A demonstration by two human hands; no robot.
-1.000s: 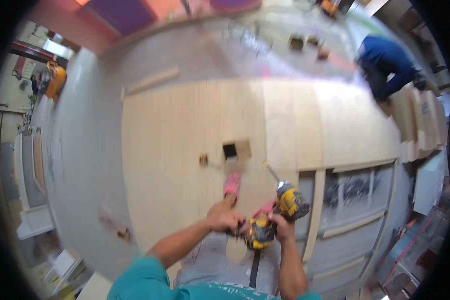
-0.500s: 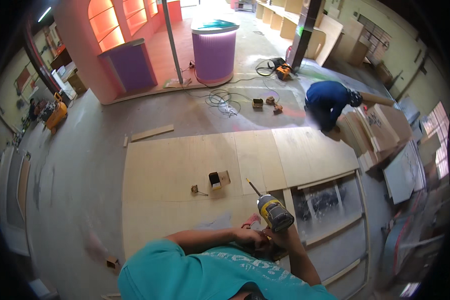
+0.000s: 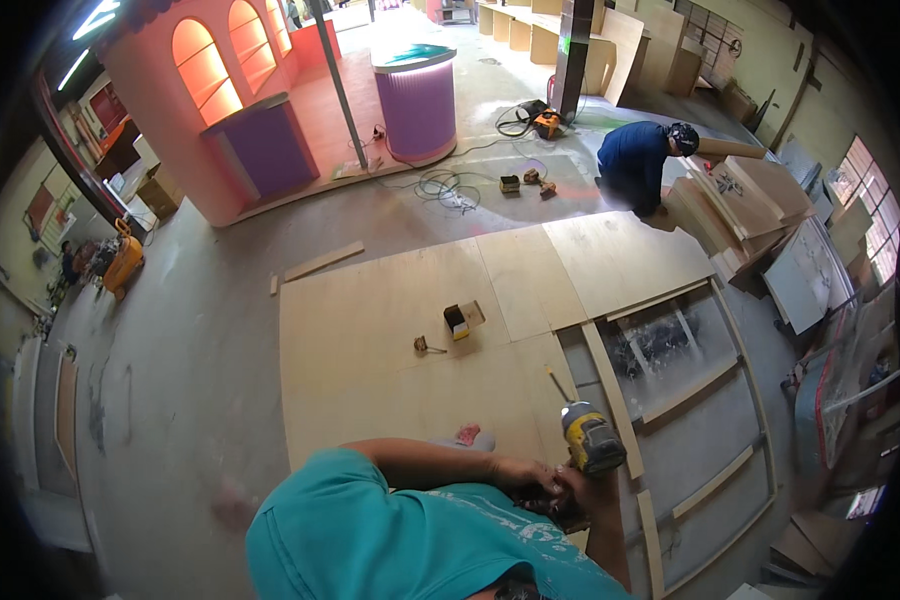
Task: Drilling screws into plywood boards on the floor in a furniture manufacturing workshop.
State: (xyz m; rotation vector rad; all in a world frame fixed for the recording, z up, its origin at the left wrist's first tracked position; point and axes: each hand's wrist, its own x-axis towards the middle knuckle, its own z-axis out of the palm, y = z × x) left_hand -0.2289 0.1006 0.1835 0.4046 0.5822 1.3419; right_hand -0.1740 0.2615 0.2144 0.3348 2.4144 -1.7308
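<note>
My right hand (image 3: 578, 484) grips a yellow and black cordless drill (image 3: 592, 442) whose long bit points up and away, over the wooden panel's edge. Close beside it, my left hand (image 3: 530, 474) has its fingers curled together against the right one; whatever they hold is too small or hidden to make out. Below and in front of both hands lies a large light plywood panel (image 3: 390, 340). On it rest an open small box (image 3: 460, 320) with a dark inside and a tape-measure-like object (image 3: 425, 345).
An open timber frame (image 3: 705, 495) adjoins the panel on the right. Beyond it, a person in blue (image 3: 638, 160) bends beside stacked boards (image 3: 730, 215). Cables (image 3: 445, 190) coil on the floor near a purple counter (image 3: 415, 110). A loose wood strip (image 3: 325, 260) lies at the panel's far-left edge.
My view has shifted, so the panel and its small items appear further right. Both hands stay together, with the drill still in the right; the person in blue remains bent over.
</note>
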